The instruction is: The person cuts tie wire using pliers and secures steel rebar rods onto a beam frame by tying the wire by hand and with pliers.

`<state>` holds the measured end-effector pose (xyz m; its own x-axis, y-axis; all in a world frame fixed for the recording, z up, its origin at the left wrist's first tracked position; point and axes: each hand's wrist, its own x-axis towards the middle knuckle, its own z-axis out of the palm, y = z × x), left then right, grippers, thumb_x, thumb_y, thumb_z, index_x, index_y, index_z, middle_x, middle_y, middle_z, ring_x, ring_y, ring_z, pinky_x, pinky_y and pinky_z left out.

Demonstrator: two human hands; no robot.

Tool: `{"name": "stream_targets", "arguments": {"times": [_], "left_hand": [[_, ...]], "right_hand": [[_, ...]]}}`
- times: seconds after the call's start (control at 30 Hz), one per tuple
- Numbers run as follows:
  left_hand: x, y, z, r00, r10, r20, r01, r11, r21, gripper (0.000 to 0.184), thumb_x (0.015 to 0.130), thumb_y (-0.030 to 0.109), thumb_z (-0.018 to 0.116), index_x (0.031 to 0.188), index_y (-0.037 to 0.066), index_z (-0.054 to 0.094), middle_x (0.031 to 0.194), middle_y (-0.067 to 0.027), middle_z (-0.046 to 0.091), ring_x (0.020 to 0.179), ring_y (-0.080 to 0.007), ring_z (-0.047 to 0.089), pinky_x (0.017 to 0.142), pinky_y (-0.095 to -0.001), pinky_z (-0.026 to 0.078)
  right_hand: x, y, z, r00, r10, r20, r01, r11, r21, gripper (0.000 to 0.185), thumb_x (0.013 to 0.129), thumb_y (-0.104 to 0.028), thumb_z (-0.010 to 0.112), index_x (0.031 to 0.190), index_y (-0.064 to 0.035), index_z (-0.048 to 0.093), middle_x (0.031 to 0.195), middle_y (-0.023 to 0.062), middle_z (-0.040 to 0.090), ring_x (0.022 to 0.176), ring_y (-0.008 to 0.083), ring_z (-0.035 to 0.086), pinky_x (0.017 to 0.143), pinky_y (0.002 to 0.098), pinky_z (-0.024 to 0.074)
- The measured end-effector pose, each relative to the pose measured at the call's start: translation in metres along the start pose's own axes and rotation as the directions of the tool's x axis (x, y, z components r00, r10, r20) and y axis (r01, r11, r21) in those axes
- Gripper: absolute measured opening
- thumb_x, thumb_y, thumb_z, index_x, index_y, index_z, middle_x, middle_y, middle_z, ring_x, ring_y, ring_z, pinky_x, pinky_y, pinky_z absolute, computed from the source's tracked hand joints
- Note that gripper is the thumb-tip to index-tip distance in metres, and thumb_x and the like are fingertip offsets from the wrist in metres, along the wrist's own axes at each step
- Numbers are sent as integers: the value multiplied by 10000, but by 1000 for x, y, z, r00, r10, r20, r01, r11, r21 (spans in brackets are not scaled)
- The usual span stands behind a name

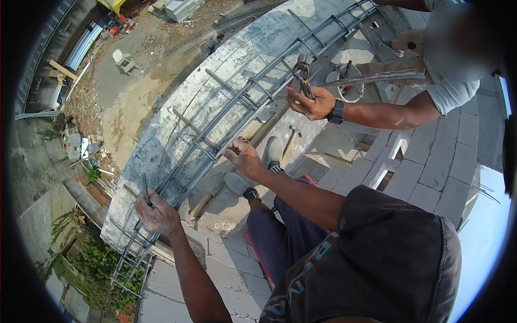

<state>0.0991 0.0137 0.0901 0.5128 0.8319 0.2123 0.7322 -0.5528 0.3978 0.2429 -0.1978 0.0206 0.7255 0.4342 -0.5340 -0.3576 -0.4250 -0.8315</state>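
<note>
My left hand (157, 216) is closed around a short dark steel bar (145, 186) that sticks up past the thumb, at the near end of a long rebar cage (207, 146). My right hand (245, 159) is pinched at the side of the same cage, further along; whatever sits between its fingertips is too small to make out. The cage, of long bars with cross ties, lies along a curved grey concrete slab edge (156, 144). Beyond my right hand, a co-worker's hand (319, 103) with a wristwatch holds pincers (303, 75) over the cage.
A hammer (291, 138) lies by my feet. A white bucket (347, 81) stands near the co-worker. Pale block walls (423, 161) rise at the right. Past the slab edge is a drop to the ground (126, 94), with a white chair (125, 61) and debris below.
</note>
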Motion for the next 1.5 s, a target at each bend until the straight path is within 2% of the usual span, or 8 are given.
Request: {"name": "stream_targets", "arguments": {"times": [0.43, 0.67, 0.73, 0.77, 0.93, 1.13, 1.27, 1.5], "left_hand": [[-1, -2, 0, 1000, -3, 24, 3, 1000, -10, 329, 951, 278, 539, 944, -40, 624, 869, -212, 568, 838, -409, 548, 738, -508, 419], [-3, -11, 5, 1000, -8, 18, 7, 997, 80, 330, 975, 280, 521, 1011, -24, 642, 978, -202, 601, 920, -406, 570, 807, -486, 441], [-7, -36, 12, 972, 236, -21, -228, 955, 191, 319, 979, 273, 521, 1010, -19, 645, 977, -195, 604, 919, -399, 572, 799, -480, 444], [-8, -48, 18, 935, 353, -31, -334, 909, 251, 313, 981, 269, 520, 1009, -16, 646, 976, -191, 605, 919, -395, 573, 795, -477, 445], [-6, -20, 8, 1000, -7, 7, 6, 997, 78, 305, 980, 275, 542, 1052, -5, 640, 994, -176, 627, 925, -394, 581, 837, -479, 449], [-12, -50, 18, 987, 159, 1, -154, 955, 254, 295, 968, 266, 561, 1079, 6, 648, 1072, -176, 663, 1058, -414, 582, 961, -490, 447], [-9, -25, 11, 1000, 21, 9, -22, 981, 193, 289, 963, 260, 565, 1061, 3, 653, 1090, -171, 666, 1079, -439, 571, 997, -506, 433], [-1, 3, 0, 1000, 16, 21, -16, 1000, 0, 246, 945, 201, 564, 904, -37, 612, 850, -205, 591, 857, -425, 552, 763, -507, 434]], "right_hand": [[36, 43, -40, 823, 139, -550, 116, 908, 403, 328, 887, -307, 718, 981, -14, 603, 746, -13, 516, 667, 85, 450, 578, 262, 395], [56, 15, -32, 771, 102, -628, 83, 963, 258, 440, 839, -348, 750, 1007, 42, 636, 824, 50, 573, 745, 147, 506, 689, 328, 431], [65, 21, -29, 734, 61, -677, 125, 967, 223, 444, 845, -303, 743, 1094, 44, 622, 842, 78, 580, 804, 168, 524, 766, 330, 430], [69, 29, -26, 737, 94, -670, 135, 950, 281, 431, 853, -283, 732, 1111, 42, 615, 839, 77, 577, 809, 166, 521, 778, 329, 428], [52, 34, -23, 790, 89, -607, 132, 941, 310, 328, 896, -183, 669, 1133, 34, 602, 813, 19, 539, 771, 131, 493, 723, 308, 421], [50, 29, -22, 779, 41, -626, 146, 959, 244, 282, 890, -217, 661, 1010, 37, 648, 771, 10, 571, 669, 101, 473, 582, 305, 382], [36, 31, -22, 861, 108, -498, 49, 955, 292, 369, 917, -287, 661, 1054, 53, 615, 891, 124, 633, 836, 226, 556, 794, 375, 447], [-14, 40, -32, 967, 153, -202, -144, 988, 58, 350, 971, -357, 571, 1015, -12, 608, 894, 112, 652, 862, 282, 624, 783, 401, 476]]}}
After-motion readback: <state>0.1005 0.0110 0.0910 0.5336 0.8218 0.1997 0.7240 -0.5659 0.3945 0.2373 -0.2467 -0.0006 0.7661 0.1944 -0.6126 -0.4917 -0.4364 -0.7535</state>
